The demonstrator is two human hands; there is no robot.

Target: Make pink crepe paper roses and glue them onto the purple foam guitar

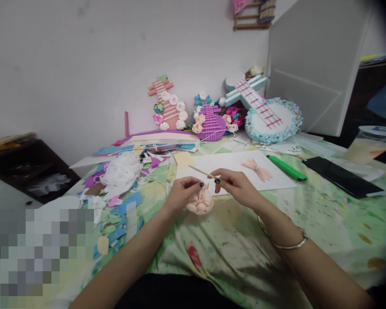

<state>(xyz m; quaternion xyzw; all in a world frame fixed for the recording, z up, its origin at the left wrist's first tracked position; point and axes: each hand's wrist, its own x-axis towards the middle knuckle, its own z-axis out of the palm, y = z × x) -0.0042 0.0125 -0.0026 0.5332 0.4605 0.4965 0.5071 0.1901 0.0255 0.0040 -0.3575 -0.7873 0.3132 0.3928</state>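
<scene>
A pale peach paper flower (200, 203) hangs from my left hand (184, 192), whose fingers are closed on its upper edge. My right hand (234, 183) pinches a thin wooden stick (199, 171) that slants up to the left, above the flower. The two hands are close together but apart. Beyond them lies a white sheet of paper (225, 165). On the sheet, past my right hand, rests a bundle of peach paper strips (257, 169), gathered in the middle. A yellow paper square (184, 159) lies at the sheet's left end.
Right of the sheet are a green utility knife (287, 168), a black phone (342, 176) and a lidded plastic cup (371, 143). White yarn (122, 169) and coloured paper scraps (124, 216) cover the left side. Several decorated instrument models, one light blue (273, 120), lean against the wall.
</scene>
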